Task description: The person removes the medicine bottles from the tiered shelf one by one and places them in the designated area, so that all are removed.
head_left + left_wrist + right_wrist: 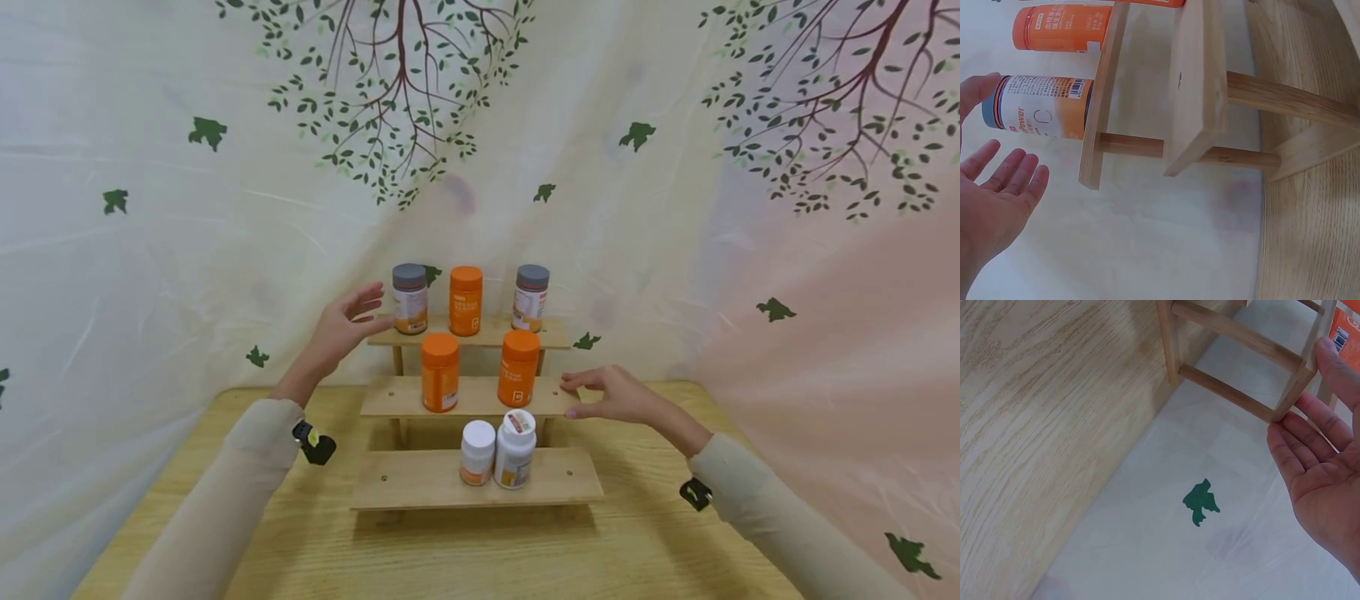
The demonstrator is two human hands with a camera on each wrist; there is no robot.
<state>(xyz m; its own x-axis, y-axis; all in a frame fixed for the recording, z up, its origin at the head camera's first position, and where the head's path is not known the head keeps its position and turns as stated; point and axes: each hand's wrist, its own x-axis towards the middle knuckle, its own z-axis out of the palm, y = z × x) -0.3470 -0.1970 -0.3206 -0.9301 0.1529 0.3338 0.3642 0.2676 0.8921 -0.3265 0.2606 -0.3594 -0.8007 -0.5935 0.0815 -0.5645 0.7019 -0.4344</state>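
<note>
My left hand point(351, 327) is beside a grey-lidded jar point(410, 304) at the left end of the top step. Its fingers are spread and relaxed; in the left wrist view the thumb overlaps the lid of the jar point(1044, 106). On the other side, my right hand point(618, 395) holds the right end of the middle step of a wooden three-step stand point(480, 392). The right wrist view shows thumb and fingers at opposite corners of that board's end point(1297, 387). Nearest to this hand is an orange jar point(517, 371) on the same step.
Another orange jar point(466, 304) and a grey-lidded jar point(531, 300) share the top step. A second orange jar point(439, 375) stands on the middle step. Two white bottles point(477, 454) are side by side on the bottom step. Behind the wooden table point(300, 533) hangs a leaf-printed cloth point(225, 250).
</note>
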